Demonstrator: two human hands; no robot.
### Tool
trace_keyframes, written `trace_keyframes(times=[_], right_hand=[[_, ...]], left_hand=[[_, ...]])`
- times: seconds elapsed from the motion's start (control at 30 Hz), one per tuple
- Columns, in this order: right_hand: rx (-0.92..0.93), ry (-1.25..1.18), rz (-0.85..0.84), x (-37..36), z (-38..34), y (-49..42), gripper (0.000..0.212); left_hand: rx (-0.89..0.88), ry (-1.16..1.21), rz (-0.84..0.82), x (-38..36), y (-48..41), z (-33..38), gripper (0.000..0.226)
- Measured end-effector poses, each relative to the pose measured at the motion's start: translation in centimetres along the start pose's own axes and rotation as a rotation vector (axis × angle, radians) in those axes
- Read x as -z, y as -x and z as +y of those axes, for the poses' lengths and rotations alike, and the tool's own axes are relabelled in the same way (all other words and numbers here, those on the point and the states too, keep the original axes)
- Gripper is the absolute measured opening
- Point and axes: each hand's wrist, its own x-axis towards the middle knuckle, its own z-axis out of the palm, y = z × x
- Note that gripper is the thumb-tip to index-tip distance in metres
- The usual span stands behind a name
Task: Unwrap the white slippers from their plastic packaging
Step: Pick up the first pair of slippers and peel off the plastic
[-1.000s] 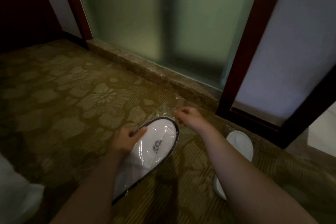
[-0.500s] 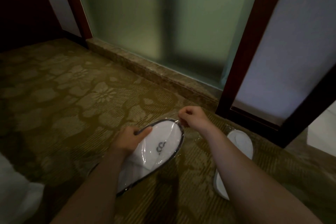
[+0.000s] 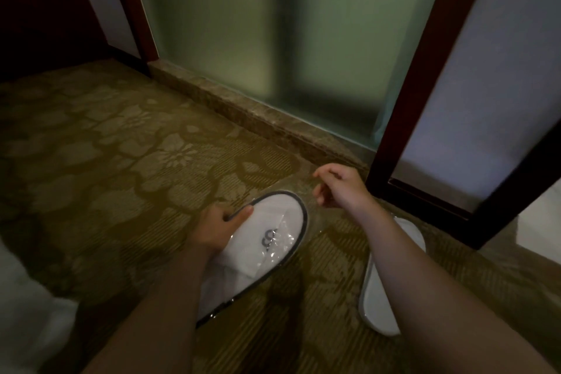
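— Two forearms come up from the bottom edge, yours, and a patch of white cloth (image 3: 27, 322) sits at the lower left corner. What is your left hand (image 3: 217, 229) doing?

— You have it closed on the wrapped slipper (image 3: 258, 249). Your thumb lies across the top near the dark rim and the other fingers go under the side, so you grip it through the plastic wrap (image 3: 277, 241).

— Where does that slipper sit?

— Between your two arms, above the patterned carpet (image 3: 121, 161), toe pointing away from you and slightly right. It is white with a dark trim and a small dark logo on top. The clear film still covers it and shines in creases over the logo. I cannot tell whether the heel end touches the floor.

— And your right hand (image 3: 340, 188)?

— You hold it just beyond the toe, a little to the right, fingers loosely curled with thumb and forefinger apart. A faint sheen of film reaches from the toe toward it, but I cannot tell whether your fingers pinch any of it.

— Anything else close by?

— A second white slipper (image 3: 382, 288) lies on the carpet under your right forearm, partly hidden by it; whether it is wrapped I cannot say.

— Farther off?

— You face a stone sill (image 3: 249, 109) along the carpet edge, frosted glass (image 3: 249, 24) above it, and a dark wooden frame (image 3: 419, 70) to the right.
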Motion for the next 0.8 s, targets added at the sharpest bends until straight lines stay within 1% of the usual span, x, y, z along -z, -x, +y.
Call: trace_keyframes(times=[0.07,0.13,0.2,0.27,0.4,0.5,0.57,0.7,0.73,0.8], right_hand=[[-0.052,-0.010,-0.051,0.6,0.2,0.0,0.017],[-0.100,0.057,-0.150,0.9,0.5,0.1,0.012],[-0.146,0.108,-0.247,1.0,0.9,0.2,0.007],[-0.179,0.120,-0.314,0.8,1.1,0.1,0.010],[-0.236,0.062,-0.420,0.5,1.2,0.1,0.016],[-0.271,0.159,-0.497,0.2,1.0,0.2,0.021],[-0.247,0.209,-0.490,0.0,1.1,0.2,0.021],[-0.120,0.225,-0.358,-0.3,1.5,0.0,0.019],[-0.109,0.223,-0.321,-0.2,1.8,0.0,0.019],[-0.111,0.202,-0.231,0.0,2.6,-0.2,0.023]], left_hand=[[0.011,0.062,-0.026,0.2,0.2,-0.4,0.058],[0.014,0.102,-0.038,0.4,0.4,-0.3,0.048],[0.026,0.109,-0.034,0.4,0.4,-0.1,0.049],[0.031,0.094,-0.026,0.4,0.4,0.1,0.052],[0.006,0.093,-0.009,0.3,0.4,0.1,0.055],[-0.016,0.093,0.004,0.4,0.4,-0.1,0.053],[-0.008,0.086,-0.013,0.4,0.4,-0.1,0.052],[0.052,0.017,-0.011,-0.1,-0.1,0.6,0.050],[0.059,-0.043,0.014,-0.3,-0.2,0.7,0.053],[0.108,-0.195,0.063,-0.6,-0.1,0.6,0.071]])
